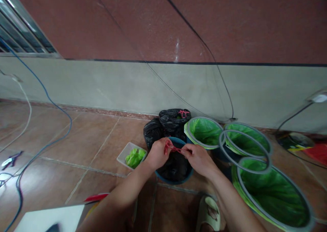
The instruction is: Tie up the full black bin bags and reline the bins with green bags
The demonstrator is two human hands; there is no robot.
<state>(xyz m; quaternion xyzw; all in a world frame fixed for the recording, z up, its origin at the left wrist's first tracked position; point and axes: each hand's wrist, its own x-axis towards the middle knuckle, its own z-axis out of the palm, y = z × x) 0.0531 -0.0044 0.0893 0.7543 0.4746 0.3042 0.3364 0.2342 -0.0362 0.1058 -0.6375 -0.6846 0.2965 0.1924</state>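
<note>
My left hand [157, 153] and my right hand [198, 159] are both closed on the red drawstring [173, 147] of a black rubbish bag [176, 165], pulling it taut between them. The bag sits inside a small blue bin [178, 180] on the tiled floor. Just behind it stand two tied black bags [174, 119], one with a red knot on top.
A white tray of folded green bags [133, 156] lies left of the bin. Bins lined with green bags [204, 131] and grey rings [273, 191] stand to the right. My sandalled foot [208, 213] is below. Blue and white cables [48, 99] trail across the floor at left.
</note>
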